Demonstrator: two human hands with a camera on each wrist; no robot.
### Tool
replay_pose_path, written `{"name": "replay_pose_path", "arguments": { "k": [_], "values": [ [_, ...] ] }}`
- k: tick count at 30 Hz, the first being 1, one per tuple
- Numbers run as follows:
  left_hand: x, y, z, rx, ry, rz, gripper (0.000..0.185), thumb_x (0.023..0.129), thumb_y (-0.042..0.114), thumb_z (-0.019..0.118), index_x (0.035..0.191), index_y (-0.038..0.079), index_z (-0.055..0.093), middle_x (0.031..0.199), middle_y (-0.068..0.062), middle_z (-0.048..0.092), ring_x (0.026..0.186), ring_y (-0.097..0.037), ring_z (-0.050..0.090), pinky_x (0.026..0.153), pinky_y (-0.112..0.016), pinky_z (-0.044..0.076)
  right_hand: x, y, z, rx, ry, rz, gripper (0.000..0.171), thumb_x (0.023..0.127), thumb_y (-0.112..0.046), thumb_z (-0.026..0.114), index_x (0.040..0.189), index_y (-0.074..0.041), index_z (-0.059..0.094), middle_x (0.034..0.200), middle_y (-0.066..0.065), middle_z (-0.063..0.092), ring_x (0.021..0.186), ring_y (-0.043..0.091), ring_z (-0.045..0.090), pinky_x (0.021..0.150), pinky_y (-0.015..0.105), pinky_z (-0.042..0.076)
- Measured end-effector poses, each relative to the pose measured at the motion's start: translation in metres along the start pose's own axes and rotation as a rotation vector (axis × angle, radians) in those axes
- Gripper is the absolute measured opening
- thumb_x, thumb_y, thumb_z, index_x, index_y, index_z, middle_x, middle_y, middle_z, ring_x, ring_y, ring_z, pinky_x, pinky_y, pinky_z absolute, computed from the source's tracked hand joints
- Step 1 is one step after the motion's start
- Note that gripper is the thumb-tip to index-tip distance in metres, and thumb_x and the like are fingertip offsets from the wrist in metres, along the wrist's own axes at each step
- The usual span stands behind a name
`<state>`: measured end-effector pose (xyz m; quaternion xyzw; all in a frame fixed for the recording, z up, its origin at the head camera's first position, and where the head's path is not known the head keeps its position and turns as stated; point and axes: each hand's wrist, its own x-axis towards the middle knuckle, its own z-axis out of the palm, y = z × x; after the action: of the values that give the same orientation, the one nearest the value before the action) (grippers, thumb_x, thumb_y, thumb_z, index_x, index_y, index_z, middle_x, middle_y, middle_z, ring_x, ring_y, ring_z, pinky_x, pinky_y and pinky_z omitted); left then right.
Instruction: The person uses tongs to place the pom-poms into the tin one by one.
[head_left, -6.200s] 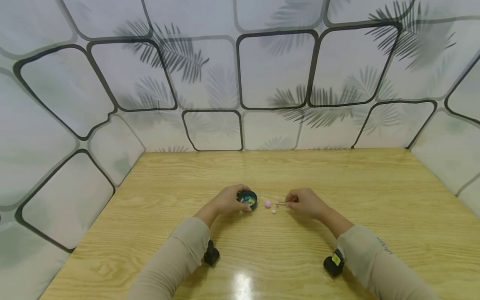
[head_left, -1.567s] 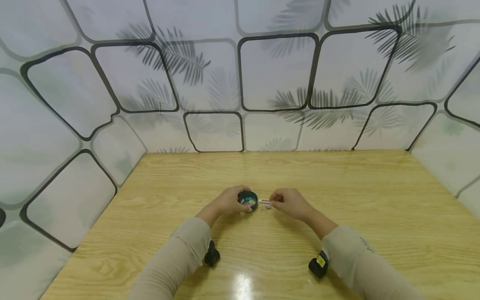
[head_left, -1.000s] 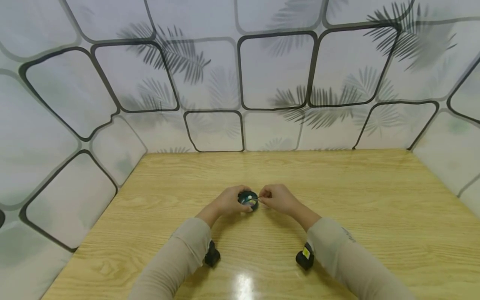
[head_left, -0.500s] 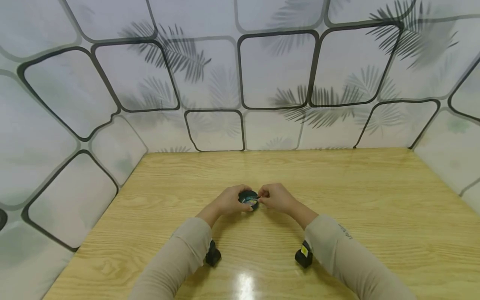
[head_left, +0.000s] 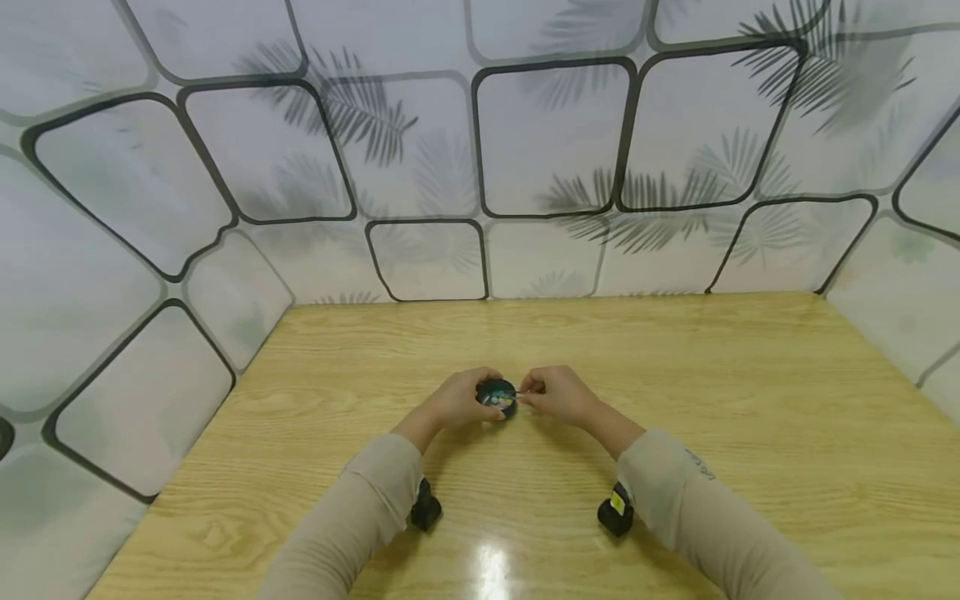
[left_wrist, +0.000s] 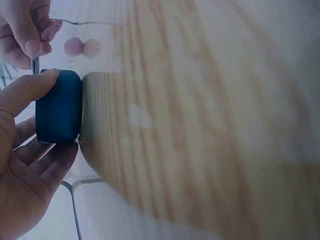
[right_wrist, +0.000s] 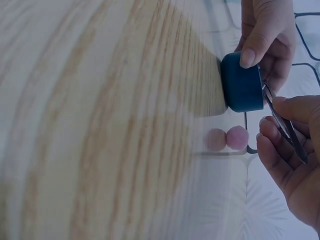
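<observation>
My left hand (head_left: 453, 400) holds a small dark teal bowl (left_wrist: 60, 107) upright on the table, thumb on the near side and fingers round the far side. Several small coloured balls, yellow, pink and blue-green, lie inside the bowl in the head view. My right hand (head_left: 558, 393) pinches metal tweezers (right_wrist: 286, 131) between thumb and fingers. The tweezer tips reach over the rim into the bowl, partly hidden by its wall in the right wrist view. Close to the bowl on the table sits a fuzzy pink ball (right_wrist: 237, 137); my right hand hides it in the head view.
A pale wood-grain table (head_left: 525, 500) with a glossy surface lies under both hands, mirroring the pink ball. Patterned white wall panels (head_left: 555, 142) rise at the back and both sides. A black camera (head_left: 426, 507) hangs at each wrist.
My right hand has moved left from beside the pink ball to the bowl. The small white ball carried in the tweezers no longer shows at their tips. My left hand stays on the bowl.
</observation>
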<state>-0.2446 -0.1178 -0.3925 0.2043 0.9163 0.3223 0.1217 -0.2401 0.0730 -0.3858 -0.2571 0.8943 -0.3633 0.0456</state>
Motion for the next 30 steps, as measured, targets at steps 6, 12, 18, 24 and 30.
{"name": "replay_pose_path", "arguments": {
  "k": [6, 12, 18, 24, 30],
  "values": [
    [0.000, 0.000, 0.000, -0.006, 0.003, 0.002, 0.057, 0.072, 0.023, 0.070, 0.121, 0.007, 0.045, 0.113, -0.007, 0.051, 0.099, -0.019, 0.049, 0.082, -0.032, 0.039, -0.005, 0.004, -0.006, -0.006, 0.015, 0.009, 0.008, 0.080, -0.009, 0.061, 0.085, -0.003, 0.062, 0.074, -0.001, 0.058, 0.068, 0.011, 0.054, 0.060, 0.025, 0.044],
    [0.000, 0.000, 0.000, -0.011, 0.002, 0.000, 0.057, 0.072, 0.022, 0.071, 0.121, 0.007, 0.045, 0.112, -0.007, 0.051, 0.099, -0.019, 0.048, 0.083, -0.033, 0.039, -0.011, 0.010, -0.011, -0.011, 0.031, 0.004, 0.010, 0.080, -0.010, 0.061, 0.085, -0.002, 0.062, 0.077, 0.002, 0.059, 0.070, 0.013, 0.055, 0.061, 0.026, 0.045],
    [-0.001, -0.001, 0.001, 0.005, 0.002, -0.003, 0.058, 0.072, 0.025, 0.071, 0.121, 0.008, 0.045, 0.114, -0.007, 0.050, 0.100, -0.020, 0.048, 0.083, -0.033, 0.039, -0.017, 0.018, -0.013, -0.037, 0.035, 0.023, 0.009, 0.080, -0.010, 0.060, 0.085, -0.003, 0.063, 0.079, 0.004, 0.060, 0.070, 0.014, 0.055, 0.059, 0.026, 0.045],
    [-0.002, -0.001, 0.003, 0.003, 0.006, -0.009, 0.058, 0.071, 0.025, 0.071, 0.121, 0.009, 0.045, 0.115, -0.007, 0.050, 0.101, -0.020, 0.047, 0.083, -0.033, 0.039, -0.023, 0.025, -0.014, -0.042, 0.011, 0.042, 0.010, 0.080, -0.010, 0.061, 0.087, -0.002, 0.062, 0.075, 0.001, 0.058, 0.068, 0.013, 0.052, 0.058, 0.027, 0.043],
    [-0.002, -0.002, 0.002, 0.004, 0.001, -0.016, 0.059, 0.071, 0.025, 0.071, 0.121, 0.009, 0.045, 0.116, -0.007, 0.049, 0.102, -0.020, 0.047, 0.084, -0.033, 0.038, -0.025, 0.030, -0.015, -0.016, -0.005, 0.068, 0.007, 0.078, -0.008, 0.061, 0.083, -0.002, 0.061, 0.068, -0.001, 0.055, 0.060, 0.011, 0.048, 0.053, 0.025, 0.041]
  ]
}}
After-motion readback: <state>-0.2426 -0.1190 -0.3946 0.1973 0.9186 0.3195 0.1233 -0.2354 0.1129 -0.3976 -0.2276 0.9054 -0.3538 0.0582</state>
